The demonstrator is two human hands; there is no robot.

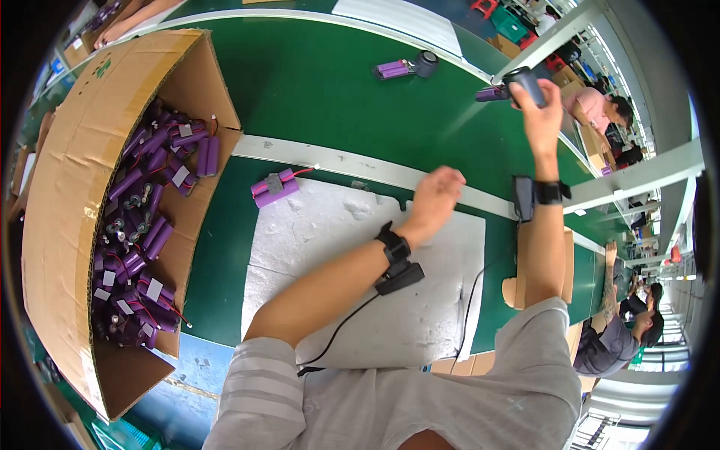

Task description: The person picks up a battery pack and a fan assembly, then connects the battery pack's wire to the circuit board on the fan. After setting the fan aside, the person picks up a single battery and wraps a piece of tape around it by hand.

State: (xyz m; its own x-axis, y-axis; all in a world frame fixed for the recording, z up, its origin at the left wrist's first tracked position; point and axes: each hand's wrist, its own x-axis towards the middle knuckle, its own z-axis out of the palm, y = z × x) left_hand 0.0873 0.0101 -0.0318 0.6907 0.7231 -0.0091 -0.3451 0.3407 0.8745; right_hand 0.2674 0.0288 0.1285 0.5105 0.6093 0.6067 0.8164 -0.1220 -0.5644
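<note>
My right hand (538, 112) is raised at the far right of the bench, wrapped round a black rounded motor-like part (525, 85). A purple battery pack (491, 94) shows right beside that part; whether the two are joined I cannot make out. My left hand (436, 196) hovers over the upper edge of a white foam board (337, 255), fingers curled in and their inner side hidden. By the board's upper left corner lies a purple battery pack with red wires and a grey patch (275, 187). Farther back, another black part (427, 64) lies against a purple pack (393, 70).
At the left, a tipped cardboard box (75, 217) holds many purple battery packs (142, 225). A white rail (337, 158) crosses the green bench (315, 90). Metal posts (637, 176) stand at the right. Black cables run from my wrist straps. Other people sit at the right.
</note>
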